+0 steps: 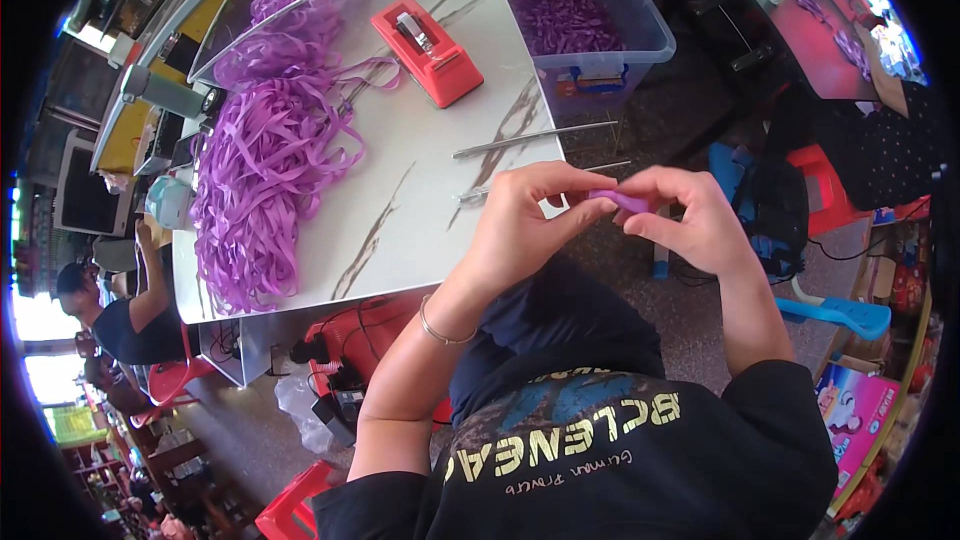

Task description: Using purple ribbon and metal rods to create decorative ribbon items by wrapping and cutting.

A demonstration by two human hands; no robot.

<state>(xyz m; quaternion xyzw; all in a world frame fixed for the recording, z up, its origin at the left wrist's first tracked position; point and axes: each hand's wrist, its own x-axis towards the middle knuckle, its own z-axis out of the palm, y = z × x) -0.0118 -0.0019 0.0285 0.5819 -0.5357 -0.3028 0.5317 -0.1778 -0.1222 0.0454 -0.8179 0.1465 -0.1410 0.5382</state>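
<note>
A purple strip (624,201) is pinched by left hand (537,205) and right hand (695,212); nine o'clock from these, ribbons (262,185) are heaped.

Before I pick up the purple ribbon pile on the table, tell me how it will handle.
The purple ribbon pile is probably floppy, since its strips curl in loose loops. It looks light for its bulk, being thin strips. Lifting one part may drag others along, as the loops overlap.

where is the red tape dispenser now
At the head view's upper centre, the red tape dispenser sits on the white table, right of the heaped purple ribbons.
</note>
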